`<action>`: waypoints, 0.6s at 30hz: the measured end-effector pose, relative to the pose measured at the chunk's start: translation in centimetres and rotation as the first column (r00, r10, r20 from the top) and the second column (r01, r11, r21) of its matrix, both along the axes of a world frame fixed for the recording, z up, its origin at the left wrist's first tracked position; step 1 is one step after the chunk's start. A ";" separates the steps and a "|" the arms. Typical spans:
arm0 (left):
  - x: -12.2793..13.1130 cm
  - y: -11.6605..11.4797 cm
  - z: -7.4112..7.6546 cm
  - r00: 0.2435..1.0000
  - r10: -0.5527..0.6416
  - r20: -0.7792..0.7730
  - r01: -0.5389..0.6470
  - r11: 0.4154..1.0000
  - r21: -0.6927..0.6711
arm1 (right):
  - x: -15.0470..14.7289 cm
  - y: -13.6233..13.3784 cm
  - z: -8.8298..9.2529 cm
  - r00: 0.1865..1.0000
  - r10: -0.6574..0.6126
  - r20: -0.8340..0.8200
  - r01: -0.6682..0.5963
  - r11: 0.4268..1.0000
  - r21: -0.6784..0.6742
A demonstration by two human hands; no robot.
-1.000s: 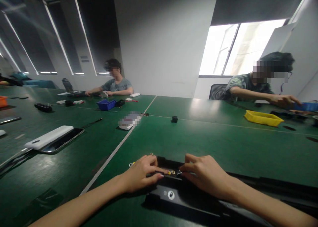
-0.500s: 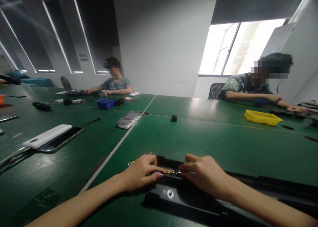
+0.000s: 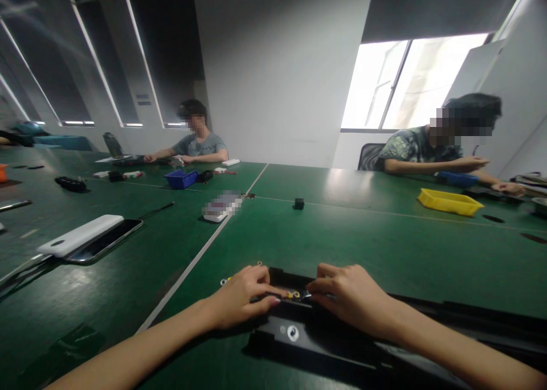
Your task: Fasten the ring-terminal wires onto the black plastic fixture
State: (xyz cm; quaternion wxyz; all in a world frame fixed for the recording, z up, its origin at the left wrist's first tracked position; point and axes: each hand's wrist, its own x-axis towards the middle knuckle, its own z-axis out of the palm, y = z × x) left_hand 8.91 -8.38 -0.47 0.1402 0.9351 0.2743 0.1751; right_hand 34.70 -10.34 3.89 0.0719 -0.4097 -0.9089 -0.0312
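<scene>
Head view: black bar [image 3: 307, 339] lies across the near tabletop [image 3: 342, 236], both hands on it. Left hand [image 3: 241, 299] & right hand [image 3: 346, 302], fingers curled, tips meeting at a small yellow fitting [image 3: 291, 294] btwn them; actual grip, can't tell. Beyond: white power bank [image 3: 79, 235] left, black cube [image 3: 298, 204] mid, yellow tray [image 3: 450, 202] right. Two people seated at far side, bright window behind.

Both arms are showing bare, the left forearm [image 3: 141, 350] and the right forearm [image 3: 448, 353] running slim and uncovered from the near edge to the wrists. The left grip [image 3: 241, 302] is showing slender fingers and a rounded thumbnail [image 3: 277, 302] that is catching a pale glint. The right grip [image 3: 350, 302] is showing its smooth back and ridged knuckles, fingers likewise bare.
</scene>
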 end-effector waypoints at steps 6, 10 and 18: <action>0.0 0.1 -0.1 1.000 0.006 -0.001 -0.006 1.000 0.001 | -0.1 0.0 0.0 1.000 -0.001 0.015 0.002 1.000 -0.019; 0.0 0.1 -0.1 1.000 0.009 -0.001 -0.009 1.000 -0.002 | -0.2 -0.2 0.2 1.000 -0.004 0.020 0.004 0.999 -0.037; 0.0 0.1 0.0 1.000 0.014 -0.007 -0.015 1.000 -0.006 | 0.1 0.3 -0.1 1.000 0.021 -0.005 -0.022 1.000 -0.018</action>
